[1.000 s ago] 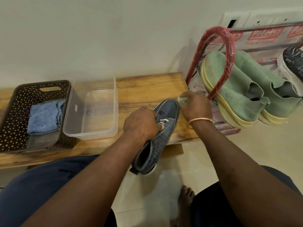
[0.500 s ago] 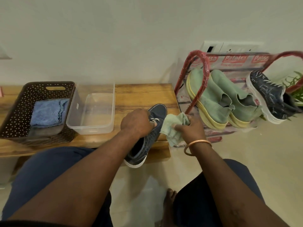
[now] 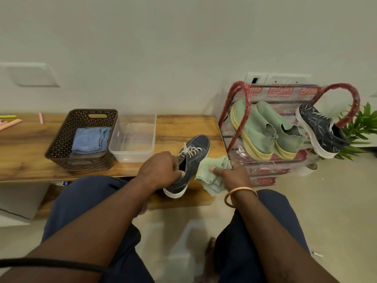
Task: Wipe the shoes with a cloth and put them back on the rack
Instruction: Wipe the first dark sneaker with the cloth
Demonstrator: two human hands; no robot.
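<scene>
Head view: your left hand (image 3: 158,170) forms a closed grip on the collar of the denim shoe (image 3: 190,164), holding it tilted, toe up and away, heel below the grip and over the table (image 3: 183,129) edge. Your right hand (image 3: 234,173) has a closed grip on the green cloth (image 3: 212,174), which touches the shoe's side just right of the left grip. The rack (image 3: 244,99) stands beyond the right grip, carrying the green shoes (image 3: 265,127) and a dark patterned shoe (image 3: 318,127).

Risk: the left grip is near the heel only, so firm cloth pressure may twist the shoe loose. Loose cloth folds hanging below the right grip may snag the laces.
</scene>
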